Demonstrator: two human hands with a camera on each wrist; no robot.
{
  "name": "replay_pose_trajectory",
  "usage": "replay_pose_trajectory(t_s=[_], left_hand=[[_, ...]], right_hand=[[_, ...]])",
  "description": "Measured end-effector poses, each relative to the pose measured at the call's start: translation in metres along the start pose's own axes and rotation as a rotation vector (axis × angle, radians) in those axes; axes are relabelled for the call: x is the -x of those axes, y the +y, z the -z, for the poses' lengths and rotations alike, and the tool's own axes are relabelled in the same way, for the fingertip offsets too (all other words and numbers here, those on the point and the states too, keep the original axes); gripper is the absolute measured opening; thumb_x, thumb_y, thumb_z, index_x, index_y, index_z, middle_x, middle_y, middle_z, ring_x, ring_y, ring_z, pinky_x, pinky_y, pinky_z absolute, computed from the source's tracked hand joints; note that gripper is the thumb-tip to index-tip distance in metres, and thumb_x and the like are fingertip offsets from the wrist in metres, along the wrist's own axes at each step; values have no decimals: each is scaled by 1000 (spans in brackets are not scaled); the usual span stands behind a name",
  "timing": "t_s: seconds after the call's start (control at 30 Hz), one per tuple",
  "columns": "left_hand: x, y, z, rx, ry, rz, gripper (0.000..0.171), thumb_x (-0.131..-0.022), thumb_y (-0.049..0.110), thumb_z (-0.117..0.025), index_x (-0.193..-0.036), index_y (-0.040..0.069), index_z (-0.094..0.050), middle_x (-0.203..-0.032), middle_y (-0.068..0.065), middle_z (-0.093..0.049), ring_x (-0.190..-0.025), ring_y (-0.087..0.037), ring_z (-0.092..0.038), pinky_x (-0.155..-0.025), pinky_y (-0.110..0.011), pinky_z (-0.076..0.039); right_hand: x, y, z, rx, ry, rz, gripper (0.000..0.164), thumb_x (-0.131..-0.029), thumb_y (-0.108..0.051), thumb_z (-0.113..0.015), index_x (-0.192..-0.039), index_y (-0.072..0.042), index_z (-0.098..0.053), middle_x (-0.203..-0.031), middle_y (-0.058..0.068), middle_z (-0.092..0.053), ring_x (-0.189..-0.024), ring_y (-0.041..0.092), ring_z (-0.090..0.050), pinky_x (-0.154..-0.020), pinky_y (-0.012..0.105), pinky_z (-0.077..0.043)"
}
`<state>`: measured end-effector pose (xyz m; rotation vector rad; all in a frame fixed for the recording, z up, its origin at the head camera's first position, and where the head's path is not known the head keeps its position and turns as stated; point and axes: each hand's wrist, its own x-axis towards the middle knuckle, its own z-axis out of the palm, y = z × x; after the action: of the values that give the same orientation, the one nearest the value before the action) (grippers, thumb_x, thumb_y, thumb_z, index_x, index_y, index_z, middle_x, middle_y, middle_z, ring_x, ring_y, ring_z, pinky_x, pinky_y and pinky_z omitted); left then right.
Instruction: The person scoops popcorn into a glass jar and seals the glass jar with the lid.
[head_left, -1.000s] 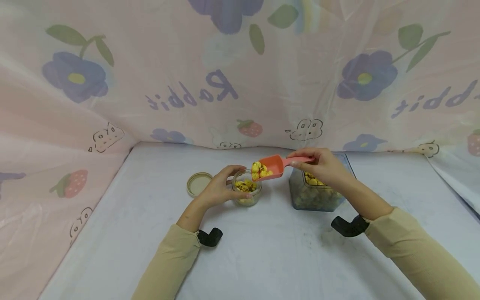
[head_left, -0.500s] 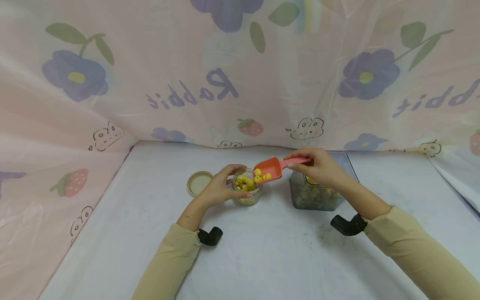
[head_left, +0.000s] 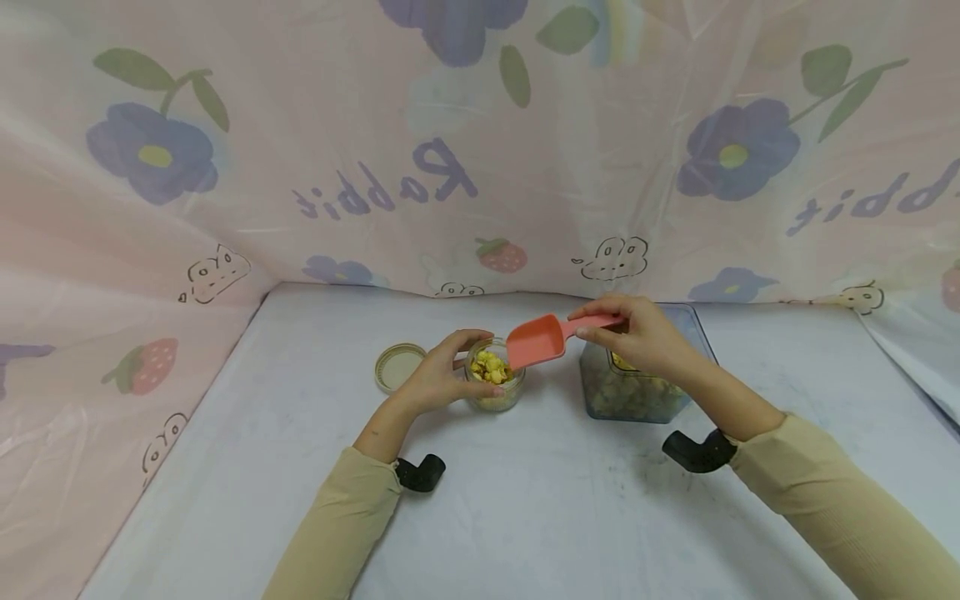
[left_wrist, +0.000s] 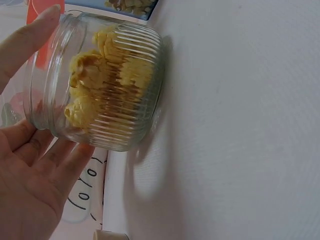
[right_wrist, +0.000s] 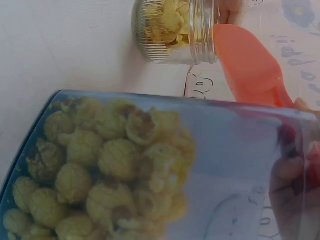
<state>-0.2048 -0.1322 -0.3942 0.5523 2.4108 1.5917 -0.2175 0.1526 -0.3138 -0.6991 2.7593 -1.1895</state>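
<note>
A small glass jar [head_left: 495, 398] with ribbed sides stands on the table, partly filled with yellow popcorn [left_wrist: 87, 70]. My left hand [head_left: 442, 377] grips it from the left, thumb on the near side and fingers round the far side. In my right hand [head_left: 633, 333] is the handle of a coral-orange scoop [head_left: 537, 342]. The scoop's bowl has no popcorn in it and tilts down, its lip at the jar's mouth, as the right wrist view also shows. Below the right hand sits a clear bluish square container [head_left: 630, 400] holding more popcorn [right_wrist: 95, 170].
A round jar lid [head_left: 399, 368] lies just left of the jar, behind the left hand. The white-covered table [head_left: 525, 517] meets a pink patterned cloth [head_left: 540, 192] at the back and left side.
The right hand has tipped the scoop down toward the jar, and its popcorn has dropped into the jar. The left hand and the jar have stayed in place.
</note>
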Motion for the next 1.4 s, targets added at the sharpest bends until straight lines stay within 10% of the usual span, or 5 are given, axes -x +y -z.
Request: replay_pose_trajectory(t_s=[0.57,1.4], left_hand=[[-4,15,-1,-112,-35,53,79,-73,17,-84,-139,6,-43,-144,-9,-46,-136,-25,-39,-112,-44,-36],[-27,51,-29,-267,-3,-53,91,-75,37,-81,-148,10,-33,-152,-7,-31,-143,-25,-19,-116,-51,-27]], right_hand=[[19,10,18,-56,62,-39,26,-92,-21,-65,-116,-9,-68,-107,8,-61,-70,14,-49,-53,22,-42],[52,30,51,-134,243,-162,33,-93,-31,-63,-120,-11,-66,-79,-5,-57,-66,14,-45,-47,30,-35]])
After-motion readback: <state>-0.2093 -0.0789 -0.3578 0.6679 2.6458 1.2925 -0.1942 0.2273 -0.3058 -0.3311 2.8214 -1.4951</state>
